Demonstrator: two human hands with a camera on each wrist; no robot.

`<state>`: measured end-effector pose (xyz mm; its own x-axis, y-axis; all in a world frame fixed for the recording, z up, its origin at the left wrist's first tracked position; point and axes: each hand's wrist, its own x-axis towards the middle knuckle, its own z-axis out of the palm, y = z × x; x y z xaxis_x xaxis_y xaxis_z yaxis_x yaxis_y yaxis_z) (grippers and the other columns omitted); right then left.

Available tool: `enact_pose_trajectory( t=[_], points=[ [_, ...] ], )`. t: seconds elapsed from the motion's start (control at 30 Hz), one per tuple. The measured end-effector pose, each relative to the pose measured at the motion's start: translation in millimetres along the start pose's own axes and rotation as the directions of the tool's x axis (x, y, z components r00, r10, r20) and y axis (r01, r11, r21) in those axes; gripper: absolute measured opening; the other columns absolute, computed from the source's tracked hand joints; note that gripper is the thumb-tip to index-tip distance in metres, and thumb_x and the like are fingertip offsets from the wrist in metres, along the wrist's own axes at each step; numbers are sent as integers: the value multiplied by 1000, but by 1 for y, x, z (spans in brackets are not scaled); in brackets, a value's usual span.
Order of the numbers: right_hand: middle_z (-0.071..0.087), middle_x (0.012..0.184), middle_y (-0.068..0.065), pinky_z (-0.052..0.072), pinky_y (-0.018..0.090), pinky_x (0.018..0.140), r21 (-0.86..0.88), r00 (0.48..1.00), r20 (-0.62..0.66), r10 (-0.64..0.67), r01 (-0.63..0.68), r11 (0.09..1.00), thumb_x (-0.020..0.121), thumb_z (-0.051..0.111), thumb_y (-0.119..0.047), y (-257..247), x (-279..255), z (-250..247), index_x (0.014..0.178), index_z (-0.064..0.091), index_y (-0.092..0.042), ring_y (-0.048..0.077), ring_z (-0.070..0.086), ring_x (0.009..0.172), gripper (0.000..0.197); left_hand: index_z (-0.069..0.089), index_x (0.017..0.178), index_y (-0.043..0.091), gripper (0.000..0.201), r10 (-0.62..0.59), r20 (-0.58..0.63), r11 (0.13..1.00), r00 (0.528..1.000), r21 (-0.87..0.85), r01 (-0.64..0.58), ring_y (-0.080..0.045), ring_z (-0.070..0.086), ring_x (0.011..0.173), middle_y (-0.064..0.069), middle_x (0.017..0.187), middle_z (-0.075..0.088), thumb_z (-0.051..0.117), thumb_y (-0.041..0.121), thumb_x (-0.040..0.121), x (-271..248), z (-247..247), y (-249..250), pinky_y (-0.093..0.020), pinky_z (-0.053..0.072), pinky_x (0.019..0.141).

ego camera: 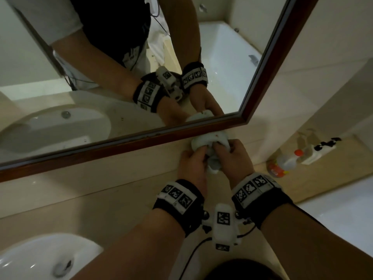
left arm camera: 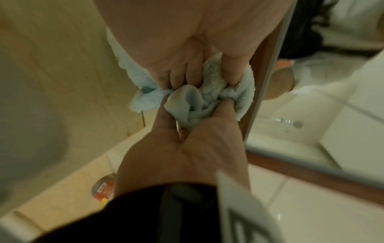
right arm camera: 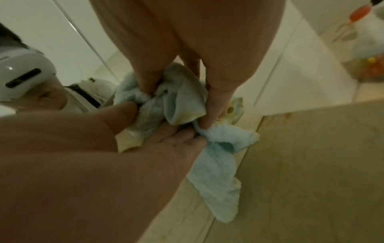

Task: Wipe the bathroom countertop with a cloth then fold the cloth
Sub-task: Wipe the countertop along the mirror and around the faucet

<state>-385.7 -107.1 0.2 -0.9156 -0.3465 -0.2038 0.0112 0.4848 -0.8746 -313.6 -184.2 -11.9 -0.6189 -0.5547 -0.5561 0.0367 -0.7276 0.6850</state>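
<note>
Our left hand [ego camera: 192, 162] and right hand [ego camera: 234, 156] meet in front of us, both clamped on the same bunched cloth [ego camera: 210, 144], fingers curled into its folds. From the left wrist view we see our left thumb and fingers [left arm camera: 225, 106] pinching a crumpled wad of the pale blue cloth [left arm camera: 207, 97], while the right hand [left arm camera: 187, 49] grips it from the far side with knuckles turned toward the camera. From the right wrist view the right hand [right arm camera: 216, 92] pinches one fold between thumb and fingers, the left hand [right arm camera: 145, 139] cups the wad from beneath, and a loose tail of the cloth [right arm camera: 216, 172] hangs down from the bundle toward the countertop [right arm camera: 311, 164]; we cannot tell whether its end touches the surface. The cloth is held up just below the lower frame of the mirror [ego camera: 141, 142], above the beige countertop [ego camera: 101, 199] to the right of the white sink [ego camera: 40, 259]. Both wrists wear black bands with white marker tiles. Well to the right, near the corner of the wall, stands a bottle with an orange cap [ego camera: 286, 161], and beside it a white power strip [ego camera: 321, 150]. The mirror shows our arms and hands reflected, along with the white tub behind us.
</note>
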Motion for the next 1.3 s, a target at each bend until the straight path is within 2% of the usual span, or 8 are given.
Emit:
enact_pose_trajectory(
  t=[0.3,0.57,0.73,0.87,0.93,1.0,1.1,1.3],
  points=[
    [60,106,3,45,20,58,41,944,321,-80,70,997,88,67,-41,-50,-63,101,112,48,-17,8,57,78,39,55,109,7,16,140,-166,987,976,-60,-152,-27,69,93,-17,107,68,56,19,100,-37,-122,63,-34,55,69],
    [60,108,-6,39,9,59,159,853,514,-92,10,987,89,65,-42,-74,-124,211,130,51,-18,6,60,85,50,54,135,4,57,183,-404,952,896,-154,-264,-37,66,116,-24,129,64,70,27,85,-58,-236,108,-39,59,84],
    [62,106,-3,41,12,57,124,869,492,-56,-7,992,89,65,-36,-62,-113,207,129,52,-17,12,62,85,46,58,124,10,29,185,-383,975,905,-46,-219,-28,72,99,-15,113,71,58,23,98,-51,-226,100,-35,57,71],
    [57,104,-2,40,11,53,-43,875,484,-10,35,998,93,61,-32,-39,-84,171,127,49,-15,7,56,74,40,54,121,17,25,133,-356,967,925,253,-42,-28,67,99,-11,117,67,57,26,98,-34,-202,73,-42,54,78],
    [61,113,6,49,22,67,-171,886,461,40,44,984,95,58,-30,-23,-65,149,127,48,-12,17,61,85,38,52,124,20,29,187,-290,807,939,590,21,-27,63,98,-11,124,64,57,30,97,-22,-185,61,-44,53,83],
    [59,124,11,52,38,85,-327,907,413,89,56,943,94,56,-32,-4,-47,128,132,45,-12,29,62,103,44,51,132,18,41,235,-139,495,962,869,4,-26,61,98,-8,127,62,57,39,97,-14,-165,53,-39,49,84],
    [61,104,7,52,39,79,-491,929,351,114,79,867,92,53,-37,19,-21,93,125,46,-19,28,61,90,38,47,140,23,54,209,-47,177,977,984,10,-27,62,111,-3,132,61,53,54,95,-3,-136,42,-36,49,87],
    [63,89,7,50,33,68,-483,968,217,129,-8,876,94,49,-22,40,22,49,100,55,-18,25,61,80,9,41,145,21,59,149,14,-4,989,1000,-14,-28,60,117,-6,138,59,46,56,98,6,-109,36,-30,42,87]
  ],
)
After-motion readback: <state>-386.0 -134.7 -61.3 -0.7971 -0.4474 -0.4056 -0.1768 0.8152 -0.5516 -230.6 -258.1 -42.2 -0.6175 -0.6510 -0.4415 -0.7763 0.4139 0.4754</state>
